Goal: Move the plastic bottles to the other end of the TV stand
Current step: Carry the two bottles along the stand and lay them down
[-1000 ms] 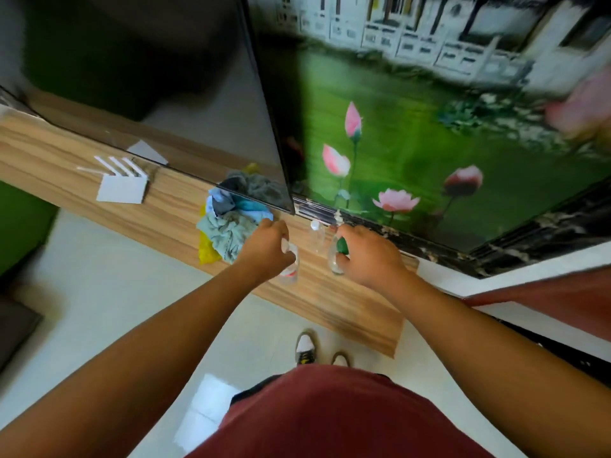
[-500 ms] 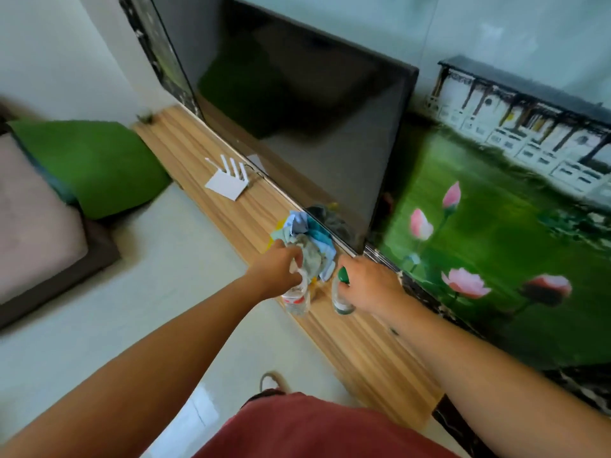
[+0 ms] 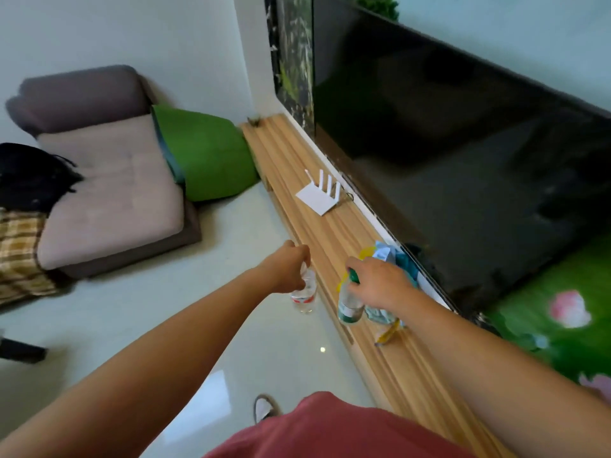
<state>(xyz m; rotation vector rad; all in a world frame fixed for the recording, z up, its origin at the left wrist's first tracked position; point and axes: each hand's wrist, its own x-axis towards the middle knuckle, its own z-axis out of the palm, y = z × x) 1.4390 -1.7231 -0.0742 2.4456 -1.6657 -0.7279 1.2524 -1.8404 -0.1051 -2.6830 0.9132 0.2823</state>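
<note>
At the far left a grey-brown sofa (image 3: 109, 180) stands against the wall, with a plaid cloth (image 3: 20, 256) at its near end and a green cushion (image 3: 205, 153) leaning at its right. The pale floor (image 3: 231, 325) runs between it and the long wooden TV stand (image 3: 390, 352). The left hand (image 3: 288, 270) is closed around the top of a clear bottle with a red label (image 3: 305, 294), which hangs over the floor just left of the stand's edge. The right hand (image 3: 380, 283) is closed on the neck of a clear bottle with a green cap (image 3: 348, 305), held over the stand's near-left edge. Just right of it lies a heap of cloths (image 3: 393, 256). Farther along the stand sits a white router (image 3: 319, 198). A dark TV screen (image 3: 463, 133) fills the right.
</note>
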